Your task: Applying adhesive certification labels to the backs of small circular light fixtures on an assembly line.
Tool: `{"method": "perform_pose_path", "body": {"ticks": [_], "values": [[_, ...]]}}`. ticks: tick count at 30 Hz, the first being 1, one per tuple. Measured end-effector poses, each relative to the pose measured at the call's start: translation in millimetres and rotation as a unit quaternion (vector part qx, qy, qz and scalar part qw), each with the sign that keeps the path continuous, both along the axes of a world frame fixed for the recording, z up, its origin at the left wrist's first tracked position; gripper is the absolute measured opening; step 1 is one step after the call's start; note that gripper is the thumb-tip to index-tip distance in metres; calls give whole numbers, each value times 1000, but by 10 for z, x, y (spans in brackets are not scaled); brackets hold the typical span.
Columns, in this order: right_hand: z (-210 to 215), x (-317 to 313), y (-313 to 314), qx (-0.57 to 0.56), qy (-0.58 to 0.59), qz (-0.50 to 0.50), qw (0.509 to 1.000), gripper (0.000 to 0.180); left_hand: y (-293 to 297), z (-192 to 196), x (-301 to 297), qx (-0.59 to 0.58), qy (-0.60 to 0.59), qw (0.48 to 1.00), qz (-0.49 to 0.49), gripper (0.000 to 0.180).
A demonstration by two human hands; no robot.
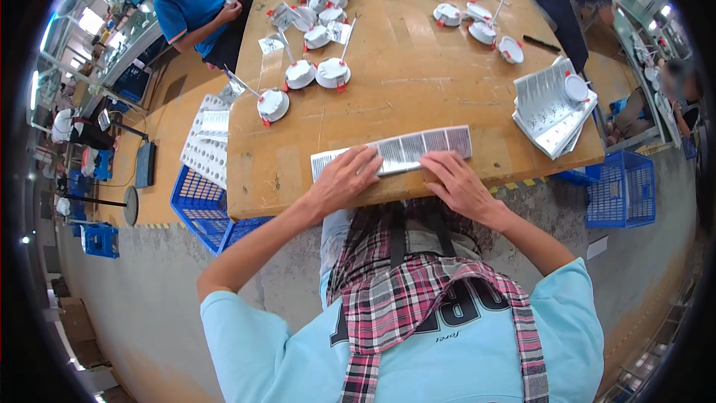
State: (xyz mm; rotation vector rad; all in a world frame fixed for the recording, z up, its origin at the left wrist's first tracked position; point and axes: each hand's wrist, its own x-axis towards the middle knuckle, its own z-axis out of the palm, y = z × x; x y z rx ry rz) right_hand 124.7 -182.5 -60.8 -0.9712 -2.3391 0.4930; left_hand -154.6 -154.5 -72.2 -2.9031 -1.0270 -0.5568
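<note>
Both hands are pressing flat on a long printed leaflet (395,151) lying along the near edge of the tabletop (418,82). The left hand (344,177) is lying open, fingers spread over the leaflet's left end, gripping nothing. The right hand (456,183) is lying likewise open, fingers resting on the strip just right of its middle. By judgement, the step in hand is flattening or folding the leaflet; the next move is calling for firm, even pressure along the crease, with the strip kept square to the edge.

A stack of folded leaflets (548,116) is sitting at the right edge, a white round fitting (576,88) resting on top. Further in, white round lamps (317,71) with red clips are standing scattered toward the far edge. Beyond the far left corner, a person in blue (195,4) is working.
</note>
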Motion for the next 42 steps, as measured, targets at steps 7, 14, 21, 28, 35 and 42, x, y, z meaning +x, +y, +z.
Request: {"method": "perform_pose_path", "body": {"ticks": [7, 14, 21, 28, 35, 42], "values": [[58, -260, 385, 174, -38, -59, 982, 26, 208, 429, 164, 49, 40, 996, -58, 14], [486, -178, 447, 192, -18, -7, 981, 12, 99, 939, 207, -44, 108, 992, -39, 12], [620, 178, 281, 216, -41, 14, 975, 11, -122, 1150, -13, -141, 78, 985, -57, 10], [642, 1451, 114, 68, -133, -269, 951, 12, -117, 1147, -1048, -249, -94, 930, 255, 16], [402, 370, 32, -399, 337, -93, 848, 46, 12, 969, -275, -445, -287, 818, 224, 26], [432, -449, 108, -472, 539, -142, 683, 49, -187, 954, 267, -411, -239, 859, 193, 26]]}}
